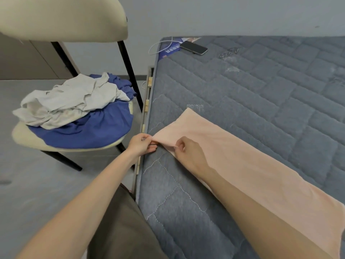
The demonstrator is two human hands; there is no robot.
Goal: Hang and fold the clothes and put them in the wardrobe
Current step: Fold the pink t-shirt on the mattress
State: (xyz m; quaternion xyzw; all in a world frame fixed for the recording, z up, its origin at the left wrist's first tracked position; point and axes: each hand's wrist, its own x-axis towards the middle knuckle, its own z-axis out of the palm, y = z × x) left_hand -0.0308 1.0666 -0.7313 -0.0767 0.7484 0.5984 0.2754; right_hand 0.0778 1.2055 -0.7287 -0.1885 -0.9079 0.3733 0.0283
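A peach-coloured garment lies stretched in a long band across the grey quilted mattress, running from its left edge toward the lower right. My left hand pinches the garment's near-left corner at the mattress edge. My right hand pinches the same end a little to the right, on its lower edge. A heap of clothes waits on the chair seat to the left: a pale grey garment on top of a blue one.
The cream chair with black legs stands left of the bed. A phone with a white cable lies at the mattress's far left corner. Grey floor lies left of the bed.
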